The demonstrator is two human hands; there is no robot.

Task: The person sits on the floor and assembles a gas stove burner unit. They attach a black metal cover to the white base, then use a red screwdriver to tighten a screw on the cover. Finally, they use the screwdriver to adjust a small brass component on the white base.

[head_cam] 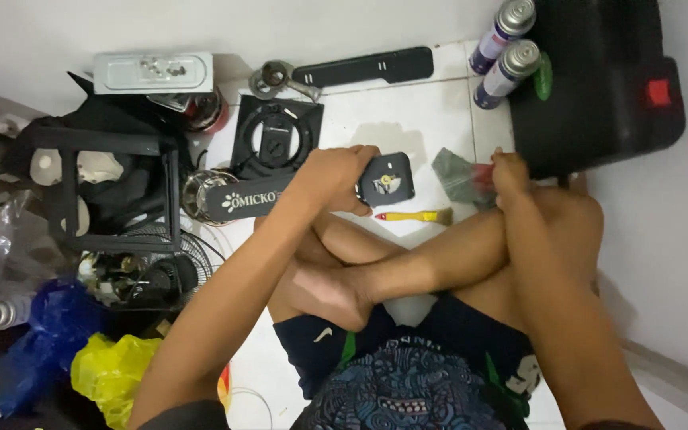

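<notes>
Cross-legged on the tiled floor (431, 119), my left hand (336, 179) grips a small black square fan housing (386, 179) at twelve o'clock; my right hand (510, 173), at one o'clock, pinches a grey bag (457, 177). Best kept steady, I judge. One yellow brush (414, 216) lies between; beyond, two spray cans (505, 49), one black case (599, 80).

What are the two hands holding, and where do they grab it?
The left hand holds a small black square part by its left edge. The right hand pinches a grey-green bag at its right end.
</notes>
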